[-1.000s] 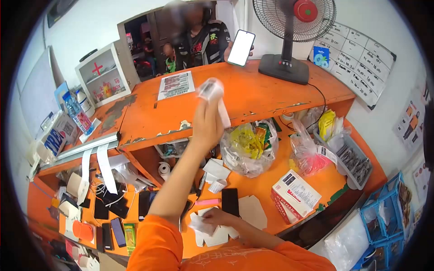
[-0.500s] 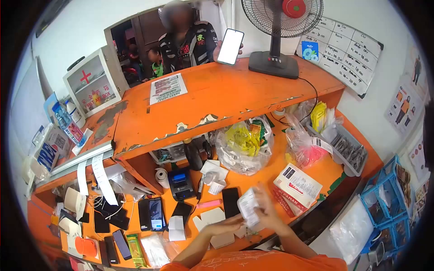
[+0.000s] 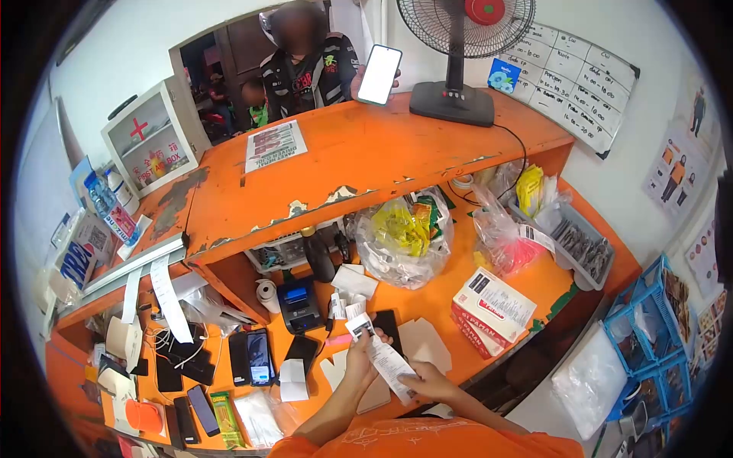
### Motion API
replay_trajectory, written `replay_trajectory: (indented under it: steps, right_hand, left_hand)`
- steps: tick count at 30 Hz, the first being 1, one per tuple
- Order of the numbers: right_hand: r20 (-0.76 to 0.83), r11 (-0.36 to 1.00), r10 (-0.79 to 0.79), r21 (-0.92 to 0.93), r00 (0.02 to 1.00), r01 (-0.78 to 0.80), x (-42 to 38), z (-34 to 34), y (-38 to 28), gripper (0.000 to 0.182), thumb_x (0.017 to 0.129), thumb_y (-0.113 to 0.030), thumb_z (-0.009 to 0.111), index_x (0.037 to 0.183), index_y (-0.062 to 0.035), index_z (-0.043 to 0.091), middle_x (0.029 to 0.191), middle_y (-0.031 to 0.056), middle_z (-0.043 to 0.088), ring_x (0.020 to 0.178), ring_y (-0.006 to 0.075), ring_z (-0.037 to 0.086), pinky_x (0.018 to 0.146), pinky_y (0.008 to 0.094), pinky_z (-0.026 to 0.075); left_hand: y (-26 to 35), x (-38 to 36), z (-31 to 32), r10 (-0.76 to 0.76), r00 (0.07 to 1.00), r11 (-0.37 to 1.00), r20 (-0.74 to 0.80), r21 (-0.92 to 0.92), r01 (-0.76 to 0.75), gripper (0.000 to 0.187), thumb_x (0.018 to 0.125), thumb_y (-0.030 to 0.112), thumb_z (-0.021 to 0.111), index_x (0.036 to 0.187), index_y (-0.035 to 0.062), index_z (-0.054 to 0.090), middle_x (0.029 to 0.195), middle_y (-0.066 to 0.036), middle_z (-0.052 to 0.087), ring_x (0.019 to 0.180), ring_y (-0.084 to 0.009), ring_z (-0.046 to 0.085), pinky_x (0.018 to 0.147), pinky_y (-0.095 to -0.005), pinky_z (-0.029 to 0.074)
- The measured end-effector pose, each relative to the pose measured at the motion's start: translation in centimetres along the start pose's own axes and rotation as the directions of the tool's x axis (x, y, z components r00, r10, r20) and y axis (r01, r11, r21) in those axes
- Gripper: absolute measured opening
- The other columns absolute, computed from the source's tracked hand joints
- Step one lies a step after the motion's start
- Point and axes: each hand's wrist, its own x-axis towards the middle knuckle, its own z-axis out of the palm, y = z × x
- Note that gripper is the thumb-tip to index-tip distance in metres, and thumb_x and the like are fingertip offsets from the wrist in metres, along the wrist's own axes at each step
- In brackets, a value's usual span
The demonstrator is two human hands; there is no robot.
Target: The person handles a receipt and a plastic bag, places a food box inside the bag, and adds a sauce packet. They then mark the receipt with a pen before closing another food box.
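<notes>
Two hands [image 3: 389, 362] pinching long printed slip [image 3: 391, 365], fingers curled, forearms converging.

Had fan [image 3: 452, 105] on upper surface [image 3: 343, 156], right of notice [image 3: 276, 146]. On lower surface [image 3: 450, 288], had paper roll [image 3: 267, 295] left of printer [image 3: 300, 308], box [image 3: 489, 314] before and left of tray [image 3: 592, 276].

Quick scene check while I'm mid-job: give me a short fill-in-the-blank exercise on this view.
The left hand and right hand both hold one printed strip made of ____.
The phone held up across the counter has a ____ screen.
In the picture, the fan stands to the phone's ____.
The cabinet's cross is ____.

Missing words: paper; white; right; red.
</notes>
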Motion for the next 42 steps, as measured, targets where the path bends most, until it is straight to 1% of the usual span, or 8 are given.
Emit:
replay_trajectory:
  steps: [6,12,18,26,28,32,38,42]
  right_hand:
    - [0.030,0.643,-0.200,-0.750,0.979,0.154,-1.2,1.2,-1.8,0.020,0.086,-0.016,0.051,0.086,0.0028,0.057,0.070,0.0216,0.060,0.067,0.0389,0.059,0.059,0.0447,0.045]
    - [-0.034,0.957,-0.070,-0.285,0.997,0.058,-0.4,0.2,-3.1,0.022,0.086,-0.017,0.050,0.077,0.0032,0.053,0.063,0.0163,0.058,0.054,0.0292,0.059,0.050,0.0379,0.044]
    - [0.145,0.858,-0.164,-0.466,0.976,0.213,-1.7,-4.8,-6.6,0.015,0.083,-0.011,0.048,0.077,0.0021,0.052,0.063,0.0136,0.056,0.055,0.0219,0.055,0.055,0.0322,0.044]
    - [-0.346,0.877,-0.427,-0.384,0.835,0.290,-3.7,-19.3,-11.7,0.007,0.082,-0.002,0.051,0.086,-0.0008,0.056,0.062,0.0044,0.055,0.054,0.0094,0.052,0.050,0.0241,0.042]
    - [-0.519,0.865,-0.498,-0.352,0.695,0.357,-3.1,-22.6,-12.2,0.006,0.085,-0.002,0.050,0.082,-0.0015,0.055,0.061,0.0027,0.052,0.053,0.0079,0.051,0.048,0.0214,0.040]
    - [-0.710,0.866,-0.499,-0.431,0.497,0.254,-1.1,-31.4,-10.3,0.007,0.087,-0.007,0.055,0.081,-0.0032,0.055,0.057,0.0015,0.052,0.048,0.0070,0.047,0.045,0.0219,0.035]
    - [-0.675,0.686,-0.615,-0.713,0.408,-0.145,2.1,-40.4,-4.9,0.016,0.081,-0.010,0.059,0.094,-0.0010,0.063,0.081,0.0130,0.060,0.079,0.0287,0.055,0.075,0.0385,0.042]
    - [-0.739,0.721,-0.489,-0.641,0.463,-0.262,4.7,-42.9,-2.0,0.031,0.077,-0.009,0.060,0.106,-0.0015,0.058,0.110,0.0192,0.053,0.108,0.0381,0.044,0.096,0.0435,0.034]
  left_hand:
    - [-1.5,2.1,-4.3,0.189,0.981,0.979,0.055,-0.090,-0.183,0.020,0.097,0.025,0.041,0.098,0.0066,0.049,0.066,-0.004,0.049,0.058,-0.0152,0.047,0.057,-0.0313,0.039]
    - [-0.3,-1.9,2.9,-0.162,0.982,0.971,-0.101,0.164,0.177,0.014,0.093,0.025,0.049,0.093,0.0113,0.050,0.069,0.002,0.047,0.058,-0.0109,0.042,0.060,-0.0288,0.039]
    - [9.8,-0.9,3.1,0.591,0.764,0.796,0.258,-0.035,-0.604,0.014,0.088,0.025,0.053,0.084,0.0134,0.047,0.063,0.002,0.040,0.050,-0.0069,0.035,0.046,-0.0219,0.028]
    - [13.5,-1.2,10.8,0.747,0.587,0.449,0.311,0.416,-0.791,0.028,0.095,0.028,0.044,0.081,0.0035,0.047,0.086,-0.008,0.050,0.054,-0.0107,0.042,0.047,-0.0208,0.033]
    - [13.2,0.0,9.8,0.744,0.599,0.337,0.295,0.608,-0.719,0.033,0.095,0.029,0.045,0.099,-0.0027,0.053,0.101,-0.011,0.051,0.072,-0.0147,0.051,0.060,-0.0253,0.042]
    - [13.5,1.8,13.4,0.487,0.284,-0.826,0.826,0.541,-0.156,0.032,0.092,0.026,0.046,0.110,0.0029,0.060,0.141,-0.014,0.033,0.132,-0.0311,0.024,0.108,-0.0462,0.012]
    - [16.3,6.4,12.1,0.332,0.554,-0.926,0.763,0.376,0.037,0.038,0.090,0.022,0.046,0.122,0.0024,0.052,0.145,-0.007,0.031,0.136,-0.0271,0.017,0.108,-0.0482,-0.002]
    - [17.8,8.3,9.5,0.409,0.449,-0.881,0.794,0.472,-0.032,0.048,0.091,0.027,0.047,0.134,0.0051,0.041,0.144,-0.006,0.031,0.136,-0.0270,0.016,0.106,-0.0518,-0.008]
